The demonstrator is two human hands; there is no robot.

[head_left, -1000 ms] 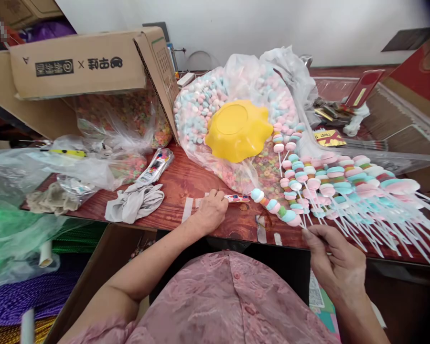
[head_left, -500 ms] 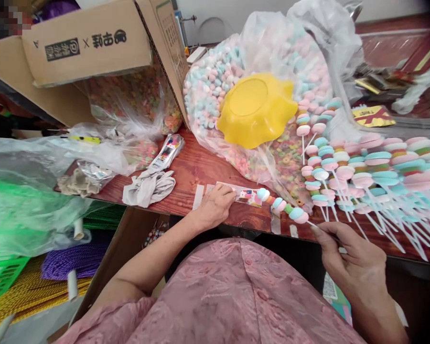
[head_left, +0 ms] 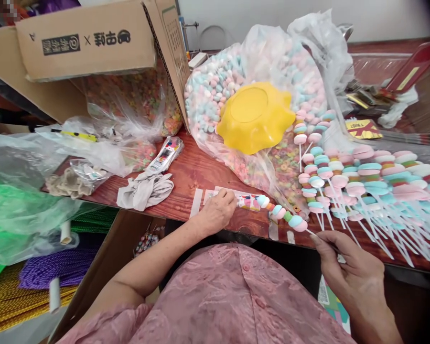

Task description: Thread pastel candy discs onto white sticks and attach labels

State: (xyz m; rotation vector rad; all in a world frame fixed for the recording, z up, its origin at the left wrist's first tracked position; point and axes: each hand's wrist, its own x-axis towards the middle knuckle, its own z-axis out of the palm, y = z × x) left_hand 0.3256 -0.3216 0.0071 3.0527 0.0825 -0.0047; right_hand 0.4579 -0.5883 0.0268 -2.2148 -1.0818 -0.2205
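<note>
My right hand (head_left: 351,267) pinches the white stick of a marshmallow skewer (head_left: 278,212), whose pink, blue and white marshmallows alternate with small coloured candy rings. The skewer points left, and its tip meets the right end of a clear printed plastic sleeve (head_left: 249,201). Whether the tip is inside the sleeve I cannot tell. Fingers bent and together, my left hand (head_left: 219,210) grips the sleeve against the table's front edge. Part of the sleeve is hidden under those fingers. Many finished skewers (head_left: 372,177) lie piled on the right, sticks toward me.
Behind the hands, a yellow scalloped bowl (head_left: 256,117) rests upside down on a big bag of marshmallows (head_left: 215,81) and candy rings. To the left are grey gloves (head_left: 146,190), a stack of printed sleeves (head_left: 166,154) and a cardboard box (head_left: 89,43). Purple cords (head_left: 57,265) lie lower left.
The view has shifted slightly. Both hands keep their grips, and the skewer stays almost in place against the sleeve's right end.
</note>
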